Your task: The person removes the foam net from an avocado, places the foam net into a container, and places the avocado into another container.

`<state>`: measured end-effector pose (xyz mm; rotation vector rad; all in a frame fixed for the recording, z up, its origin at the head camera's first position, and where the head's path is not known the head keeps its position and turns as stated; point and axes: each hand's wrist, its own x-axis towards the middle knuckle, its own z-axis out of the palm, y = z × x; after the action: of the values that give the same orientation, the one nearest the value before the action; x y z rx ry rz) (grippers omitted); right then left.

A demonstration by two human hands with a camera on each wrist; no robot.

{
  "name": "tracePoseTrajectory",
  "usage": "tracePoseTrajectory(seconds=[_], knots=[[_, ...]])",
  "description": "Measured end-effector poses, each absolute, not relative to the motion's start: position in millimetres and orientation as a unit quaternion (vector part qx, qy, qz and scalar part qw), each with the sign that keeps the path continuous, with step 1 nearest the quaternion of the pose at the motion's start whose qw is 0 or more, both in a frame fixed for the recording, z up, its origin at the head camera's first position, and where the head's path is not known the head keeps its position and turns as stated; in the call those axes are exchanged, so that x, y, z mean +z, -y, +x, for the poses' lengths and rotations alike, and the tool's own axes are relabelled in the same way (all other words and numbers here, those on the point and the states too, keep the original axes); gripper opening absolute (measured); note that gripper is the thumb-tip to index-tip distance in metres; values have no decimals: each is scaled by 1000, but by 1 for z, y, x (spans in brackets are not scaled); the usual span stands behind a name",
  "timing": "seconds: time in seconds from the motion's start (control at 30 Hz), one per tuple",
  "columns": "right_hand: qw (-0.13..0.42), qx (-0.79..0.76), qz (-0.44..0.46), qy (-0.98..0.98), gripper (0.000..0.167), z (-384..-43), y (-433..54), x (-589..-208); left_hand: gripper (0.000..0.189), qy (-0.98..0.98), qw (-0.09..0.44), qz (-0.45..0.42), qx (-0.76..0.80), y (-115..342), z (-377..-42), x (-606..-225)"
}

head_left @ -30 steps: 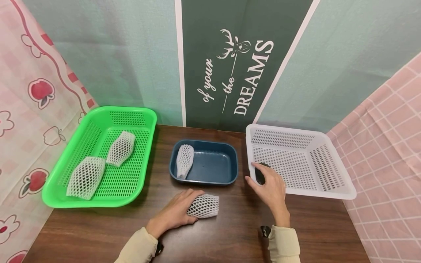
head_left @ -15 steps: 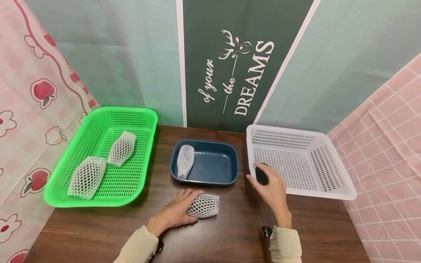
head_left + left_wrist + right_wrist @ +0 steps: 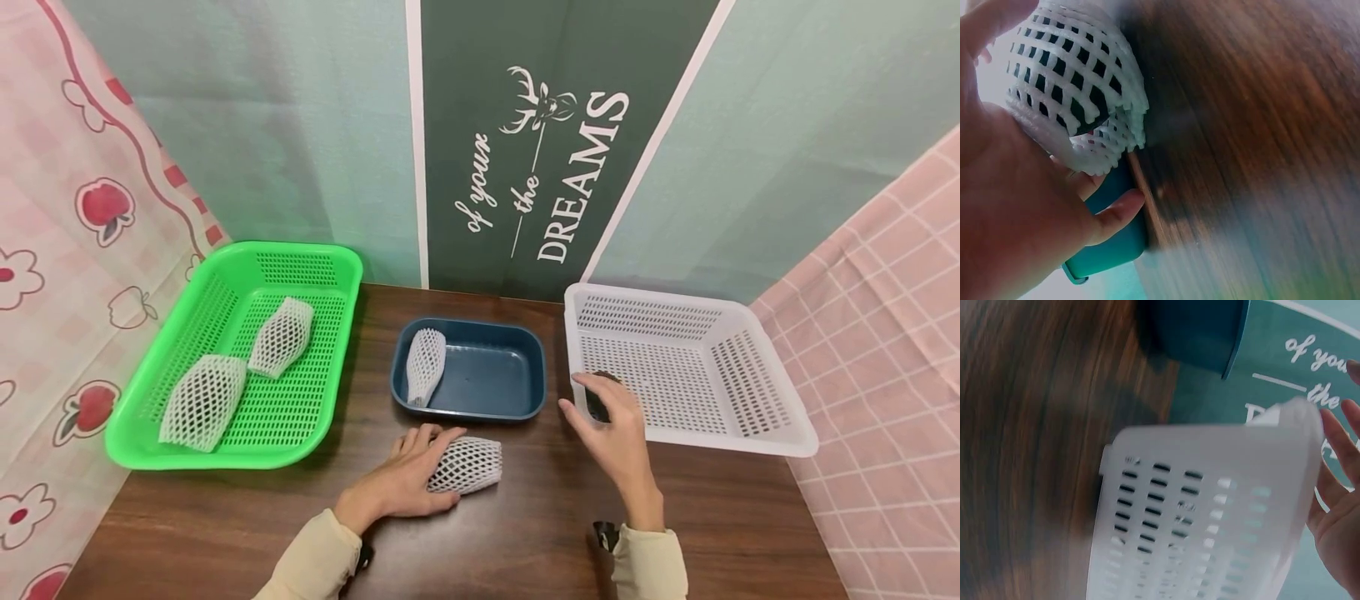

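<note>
My left hand (image 3: 401, 479) grips one end of a white foam net sleeve (image 3: 468, 465) on the table, thumb on the near side and fingers on the far side. Something dark fills the sleeve (image 3: 1063, 72), showing through the mesh and at its open end in the left wrist view. My right hand (image 3: 617, 429) is over the near left corner of the white basket (image 3: 738, 437), thumb and fingers spread apart. Below them a dark oval, avocado-like thing (image 3: 597, 407) is partly hidden by the hand. In the right wrist view the fingers (image 3: 1340, 440) stretch out beside the basket rim.
A blue tray (image 3: 495, 375) with one netted piece (image 3: 426, 367) stands between the baskets. At the left, a green basket (image 3: 318, 417) holds two netted pieces, a larger one (image 3: 204, 402) and a smaller one (image 3: 282, 337). Curtains hang behind and on both sides.
My right thumb and fingers have spread away from the dark oval thing, which sits lower behind the basket rim. My left hand stays on the sleeve, having shifted only slightly.
</note>
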<state>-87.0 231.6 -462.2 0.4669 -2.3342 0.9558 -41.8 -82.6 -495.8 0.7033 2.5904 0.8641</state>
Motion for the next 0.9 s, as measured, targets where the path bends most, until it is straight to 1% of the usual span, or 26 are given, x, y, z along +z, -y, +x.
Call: tracePoseTrajectory(seconds=[0.23,0.33,0.47,0.63,0.8,0.9], knots=[[262,367,202,870,44,-76,-216,-460,82,-899,179,249,311,85,-42,-494],[253,368,216,868,44,-71,-210,-459,79,-892,200,248,322,87,-44,-493],[235,370,231,869,42,-64,-203,-460,81,-882,212,239,347,90,-46,-491],[201,360,243,878,41,-58,-196,-463,83,-885,184,232,359,93,-48,-491],[167,335,252,892,39,-56,-190,-466,76,-893,157,236,350,97,-50,-491],[140,335,251,897,38,-54,-188,-468,74,-890,142,257,350,100,-52,-494]])
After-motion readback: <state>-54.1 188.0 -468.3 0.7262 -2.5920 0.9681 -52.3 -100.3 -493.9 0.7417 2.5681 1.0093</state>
